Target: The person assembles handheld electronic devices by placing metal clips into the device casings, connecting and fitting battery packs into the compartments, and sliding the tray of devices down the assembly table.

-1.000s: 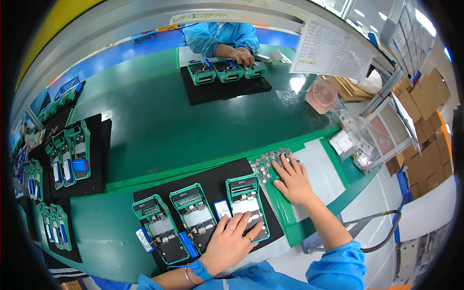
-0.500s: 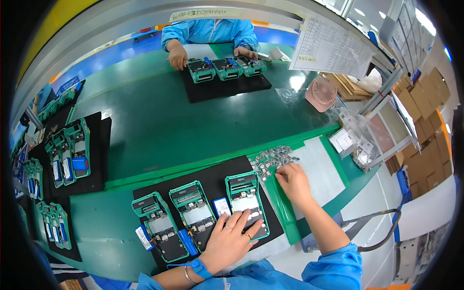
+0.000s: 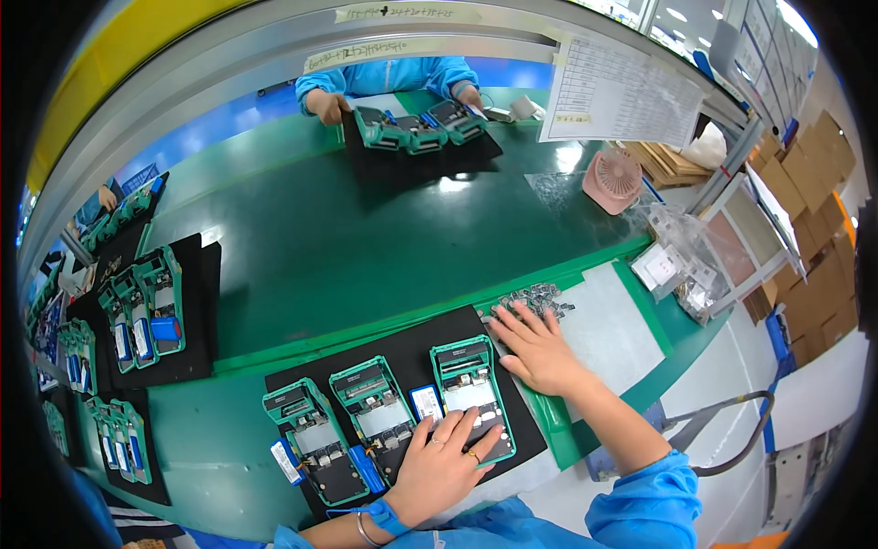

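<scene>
Resting across the near part of the right case (image 3: 472, 395), the left hand (image 3: 444, 468) lay palm down, its fingers parted and relaxed rather than clenched; whether the fingertips pressed on anything inside could not be told. The right hand (image 3: 546, 355) was open and flat, fingers spread, their tips over the heap of small metal parts (image 3: 547, 297) to the right of the mat's far end. Anything under its palm was hidden.

Three green cases stood in a row on the black mat (image 3: 416, 355): the right one, the middle case (image 3: 377, 414) and the left case (image 3: 315, 439). A blue-and-white battery (image 3: 426, 403) lay just left of the right case, and others lay beside the middle and left ones. Right of the heap, a white sheet (image 3: 624, 322) covered part of the green table (image 3: 366, 265).

On the far side, a co-worker's hands (image 3: 326, 108) were at a tilted mat (image 3: 412, 167) bearing three more cases. A pink fan (image 3: 615, 178) stood far right.
</scene>
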`<state>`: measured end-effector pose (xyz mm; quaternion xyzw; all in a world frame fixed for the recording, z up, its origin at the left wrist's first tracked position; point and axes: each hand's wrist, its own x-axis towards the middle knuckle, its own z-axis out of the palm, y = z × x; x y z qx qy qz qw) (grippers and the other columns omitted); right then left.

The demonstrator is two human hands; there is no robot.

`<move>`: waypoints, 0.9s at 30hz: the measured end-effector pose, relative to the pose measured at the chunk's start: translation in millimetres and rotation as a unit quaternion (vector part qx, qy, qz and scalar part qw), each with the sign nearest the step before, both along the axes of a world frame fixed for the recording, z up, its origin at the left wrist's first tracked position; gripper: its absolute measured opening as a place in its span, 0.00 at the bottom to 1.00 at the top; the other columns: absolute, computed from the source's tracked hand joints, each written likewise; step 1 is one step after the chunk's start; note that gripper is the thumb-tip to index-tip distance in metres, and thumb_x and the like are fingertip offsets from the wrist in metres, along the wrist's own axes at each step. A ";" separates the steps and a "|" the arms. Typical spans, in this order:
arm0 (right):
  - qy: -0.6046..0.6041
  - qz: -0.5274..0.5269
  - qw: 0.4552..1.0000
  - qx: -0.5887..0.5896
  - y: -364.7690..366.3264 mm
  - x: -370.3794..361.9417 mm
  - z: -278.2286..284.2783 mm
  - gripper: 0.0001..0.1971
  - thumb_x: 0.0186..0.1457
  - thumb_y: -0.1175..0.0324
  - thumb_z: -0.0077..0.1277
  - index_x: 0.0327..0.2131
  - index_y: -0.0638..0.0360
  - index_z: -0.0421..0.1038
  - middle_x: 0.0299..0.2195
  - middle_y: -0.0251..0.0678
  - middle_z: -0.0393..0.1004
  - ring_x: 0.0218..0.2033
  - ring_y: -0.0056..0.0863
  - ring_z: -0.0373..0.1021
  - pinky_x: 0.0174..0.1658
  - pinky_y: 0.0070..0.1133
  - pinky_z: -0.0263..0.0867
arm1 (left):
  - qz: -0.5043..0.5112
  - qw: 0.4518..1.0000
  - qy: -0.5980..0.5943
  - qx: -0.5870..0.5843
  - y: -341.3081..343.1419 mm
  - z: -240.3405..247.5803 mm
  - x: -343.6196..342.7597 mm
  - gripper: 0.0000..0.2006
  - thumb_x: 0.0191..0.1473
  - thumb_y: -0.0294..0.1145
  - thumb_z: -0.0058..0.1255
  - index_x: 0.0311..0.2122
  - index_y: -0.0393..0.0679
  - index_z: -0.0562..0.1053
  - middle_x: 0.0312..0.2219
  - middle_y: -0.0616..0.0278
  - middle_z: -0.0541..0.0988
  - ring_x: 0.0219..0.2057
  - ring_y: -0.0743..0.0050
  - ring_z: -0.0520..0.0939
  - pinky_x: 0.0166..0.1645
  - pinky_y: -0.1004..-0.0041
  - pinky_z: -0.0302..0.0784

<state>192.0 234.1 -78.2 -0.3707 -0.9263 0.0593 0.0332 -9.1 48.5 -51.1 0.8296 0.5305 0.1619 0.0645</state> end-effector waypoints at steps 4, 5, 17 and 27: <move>0.019 0.002 1.000 -0.006 4.9 -11.2 -9.0 0.32 0.66 0.47 0.38 0.68 0.49 0.52 0.70 0.33 0.51 0.72 0.37 0.43 0.69 0.52 0.37 | -0.004 1.000 -0.003 0.006 0.2 -0.9 1.0 0.30 0.48 0.48 0.63 0.57 0.58 0.73 0.55 0.59 0.72 0.56 0.62 0.69 0.58 0.55 0.64; 0.007 0.005 1.000 0.010 6.8 -11.5 -9.4 0.32 0.66 0.46 0.37 0.68 0.49 0.52 0.70 0.33 0.51 0.72 0.37 0.43 0.69 0.51 0.37 | -0.003 1.000 -0.004 0.004 -0.2 -1.3 1.2 0.30 0.48 0.49 0.63 0.57 0.58 0.73 0.55 0.59 0.72 0.57 0.62 0.69 0.58 0.55 0.64; 0.370 -0.309 0.876 0.014 33.2 78.5 -20.4 0.08 0.60 0.75 0.49 0.41 0.62 0.76 0.36 0.46 0.76 0.34 0.43 0.74 0.40 0.32 0.70 | -0.010 1.000 -0.012 0.004 1.4 -3.5 0.2 0.28 0.50 0.49 0.61 0.57 0.57 0.73 0.55 0.55 0.71 0.56 0.58 0.69 0.59 0.52 0.62; 0.108 -0.285 0.947 0.105 49.5 56.7 0.8 0.05 0.52 0.70 0.54 0.30 0.60 0.76 0.29 0.45 0.77 0.34 0.45 0.76 0.38 0.38 0.71 | 0.024 0.997 -0.054 0.043 1.5 -12.2 21.6 0.29 0.41 0.43 0.67 0.53 0.53 0.76 0.52 0.55 0.72 0.51 0.53 0.70 0.54 0.56 0.65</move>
